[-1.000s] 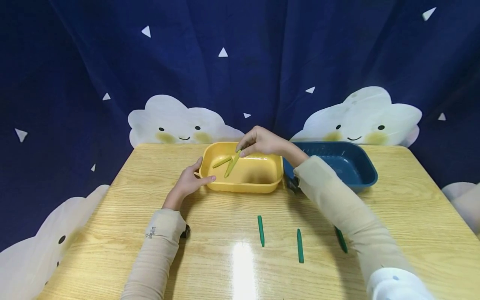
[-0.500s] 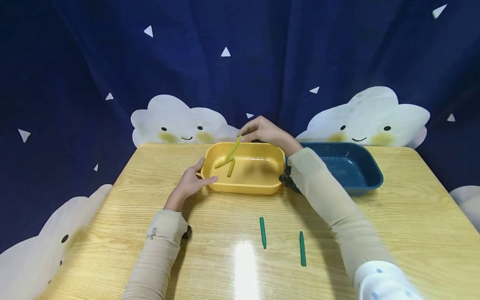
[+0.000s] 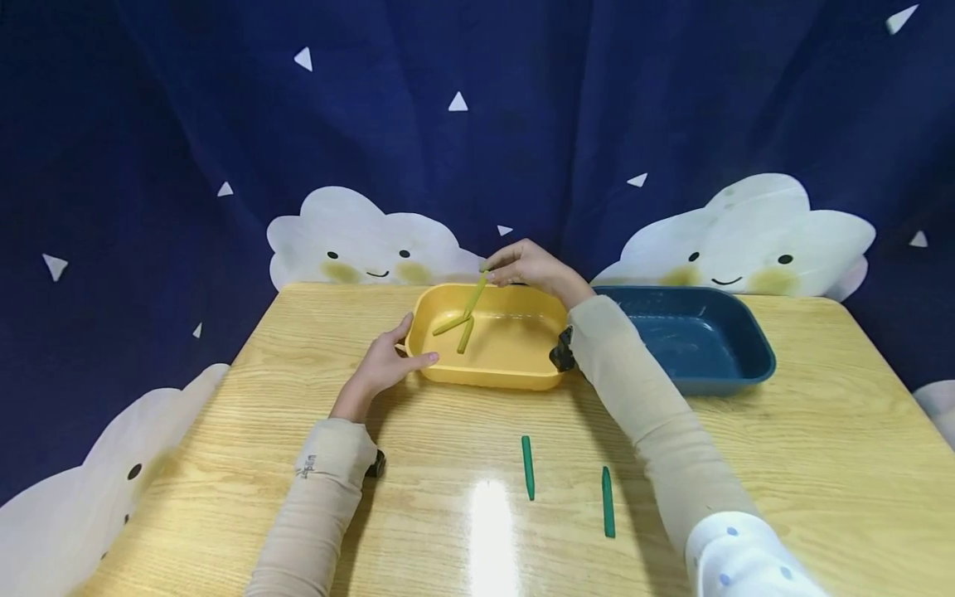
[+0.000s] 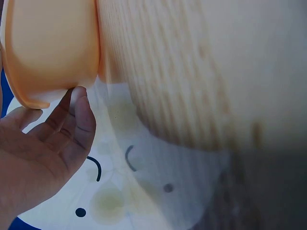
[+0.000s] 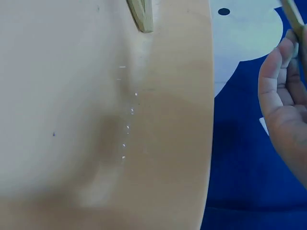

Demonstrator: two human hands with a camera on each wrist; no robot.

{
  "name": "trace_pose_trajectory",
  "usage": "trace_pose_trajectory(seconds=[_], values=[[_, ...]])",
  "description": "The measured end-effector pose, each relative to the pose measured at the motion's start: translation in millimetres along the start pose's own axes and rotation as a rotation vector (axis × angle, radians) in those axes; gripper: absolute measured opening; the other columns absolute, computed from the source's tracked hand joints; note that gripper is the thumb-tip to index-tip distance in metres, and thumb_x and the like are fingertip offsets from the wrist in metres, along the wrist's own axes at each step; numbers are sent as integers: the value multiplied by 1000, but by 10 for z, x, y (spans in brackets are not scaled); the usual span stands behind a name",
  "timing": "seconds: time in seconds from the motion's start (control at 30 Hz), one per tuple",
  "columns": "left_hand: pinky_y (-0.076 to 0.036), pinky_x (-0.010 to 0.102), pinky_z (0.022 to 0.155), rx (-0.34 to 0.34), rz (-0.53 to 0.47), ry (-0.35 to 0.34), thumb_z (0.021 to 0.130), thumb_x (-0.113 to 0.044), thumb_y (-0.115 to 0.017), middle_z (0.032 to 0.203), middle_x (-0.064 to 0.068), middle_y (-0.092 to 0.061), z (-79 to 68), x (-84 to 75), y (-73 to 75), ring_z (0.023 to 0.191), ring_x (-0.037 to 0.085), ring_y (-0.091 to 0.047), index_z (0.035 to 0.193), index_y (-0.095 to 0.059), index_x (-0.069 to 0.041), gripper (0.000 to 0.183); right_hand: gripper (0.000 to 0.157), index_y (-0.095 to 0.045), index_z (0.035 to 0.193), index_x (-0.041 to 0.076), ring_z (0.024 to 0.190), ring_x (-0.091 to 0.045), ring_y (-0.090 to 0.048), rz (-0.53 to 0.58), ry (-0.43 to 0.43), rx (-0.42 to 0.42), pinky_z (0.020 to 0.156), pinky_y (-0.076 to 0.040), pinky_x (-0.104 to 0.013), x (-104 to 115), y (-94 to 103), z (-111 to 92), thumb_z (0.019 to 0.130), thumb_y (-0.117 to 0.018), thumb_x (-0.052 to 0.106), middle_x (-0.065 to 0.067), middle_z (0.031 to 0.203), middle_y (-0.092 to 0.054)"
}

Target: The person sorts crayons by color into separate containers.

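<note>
A shallow yellow basin (image 3: 492, 379) stands at the back of the table. My left hand (image 3: 384, 363) holds its left end, thumb over the front rim; in the left wrist view the fingertips (image 4: 79, 96) touch the basin's outer wall. Above the basin's back rim, my right hand (image 3: 525, 264) pinches the upper end of a yellow crayon (image 3: 477, 292), which slants down inside. Two more yellow crayons (image 3: 450, 325) lie on the basin floor, near the held one's lower tip. The right wrist view shows the hand (image 5: 285, 91) and held crayon (image 5: 292, 13) at the edge.
A dark blue basin (image 3: 686, 340) sits right of the yellow one, partly behind my right forearm. Two green crayons (image 3: 528, 468) lie apart on the wooden table (image 3: 440, 448) in front. A blue curtain (image 3: 388, 124) with white clouds hangs behind.
My right hand has risen with its yellow crayon, and two crayons now show on the basin floor. A third green crayon has gone from sight near my right forearm. The left hand keeps its hold.
</note>
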State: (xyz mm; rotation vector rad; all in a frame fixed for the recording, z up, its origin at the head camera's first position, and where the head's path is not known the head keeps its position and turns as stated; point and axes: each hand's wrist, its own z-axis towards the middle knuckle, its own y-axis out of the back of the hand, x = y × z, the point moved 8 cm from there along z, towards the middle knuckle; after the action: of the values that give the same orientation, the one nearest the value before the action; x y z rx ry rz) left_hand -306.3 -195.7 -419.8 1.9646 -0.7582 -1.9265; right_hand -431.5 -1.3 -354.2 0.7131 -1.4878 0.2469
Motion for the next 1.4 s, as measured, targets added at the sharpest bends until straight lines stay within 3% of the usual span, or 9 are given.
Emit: trace_pose_trajectory(seconds=[0.23,0.4,0.57,0.87,1.23,1.33,1.4], values=[[-46,29,65,-5,3,-1,79,-32,-71,126,21,-48,1,-14,-8,82,23,-57,146,-11,-6,93,27,-63,107,-9,73,-18,-58,21,-34,9,85,-46,-43,-97,1,59,81,-65,-2,-9,88,-65],[-47,29,65,-12,13,6,79,-33,-71,127,19,-49,2,-16,3,83,23,-58,146,-13,-6,93,25,-65,104,-9,76,-19,-59,-55,-28,56,78,-49,-35,-98,-76,100,81,-65,0,-9,88,-65],[-47,30,67,-16,11,-1,79,-33,-72,126,20,-49,10,-31,12,82,23,-58,146,-13,-5,93,25,-65,103,-11,68,-17,-57,-112,-33,128,68,-49,-27,-185,-162,167,82,-65,1,-9,81,-65],[-48,30,69,-15,-7,3,79,-31,-72,124,20,-48,19,-31,-5,81,23,-60,146,-13,-6,93,25,-61,103,-16,59,-13,-57,-55,-151,224,57,-49,-23,-463,-258,179,80,-64,-6,-6,68,-62],[-49,31,71,-22,-15,-7,79,-28,-72,129,20,-45,20,-7,2,83,24,-59,145,-13,-4,92,28,-57,106,-19,65,-17,-62,-159,-184,283,67,-53,-34,-508,-357,154,80,-62,-10,-14,77,-65],[-49,31,71,-20,-14,-7,79,-29,-72,130,20,-45,23,8,-1,84,24,-59,145,-13,-4,92,25,-59,104,-16,67,-19,-63,-197,-154,326,66,-53,-34,-590,-385,214,80,-61,-10,-17,80,-65],[-49,31,71,-20,-15,-3,79,-28,-72,130,20,-45,26,24,-2,83,24,-60,145,-13,-5,92,21,-64,99,-11,67,-21,-64,-196,-105,376,63,-53,-33,-833,-374,403,78,-64,-7,-16,79,-66]])
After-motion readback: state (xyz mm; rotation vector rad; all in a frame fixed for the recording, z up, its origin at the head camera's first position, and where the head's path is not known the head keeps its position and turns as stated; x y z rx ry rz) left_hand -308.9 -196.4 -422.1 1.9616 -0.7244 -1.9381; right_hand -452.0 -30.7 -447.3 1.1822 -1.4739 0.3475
